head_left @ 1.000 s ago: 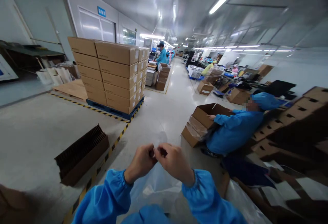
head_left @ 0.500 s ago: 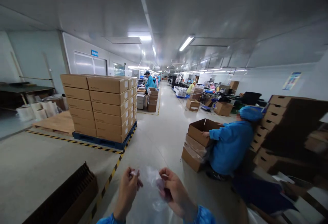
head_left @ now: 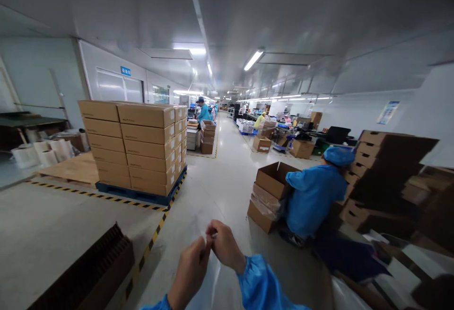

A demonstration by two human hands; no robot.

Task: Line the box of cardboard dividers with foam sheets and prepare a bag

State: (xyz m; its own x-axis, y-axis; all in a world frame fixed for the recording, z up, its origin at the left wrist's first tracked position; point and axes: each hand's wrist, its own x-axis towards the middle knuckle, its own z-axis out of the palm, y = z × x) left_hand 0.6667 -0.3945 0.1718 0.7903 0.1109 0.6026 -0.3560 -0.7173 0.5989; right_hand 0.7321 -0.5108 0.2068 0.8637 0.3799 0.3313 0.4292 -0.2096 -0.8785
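While both hands meet low in the frame's centre, details run so:
Left hand (head_left: 190, 272): fingers curled shut, pinching the clear plastic bag (head_left: 213, 281).
Right hand (head_left: 224, 246): fingertips closed on the same bag edge, touching the left.
Bag: hangs below the hands, bottom centre.
Co-worker (head_left: 312, 199): right of centre, bent over an open carton (head_left: 272, 180).
Stacked cartons (head_left: 138, 146): left of centre, on a pallet.

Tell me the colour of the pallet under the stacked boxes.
Blue pallet, seen in the head view.
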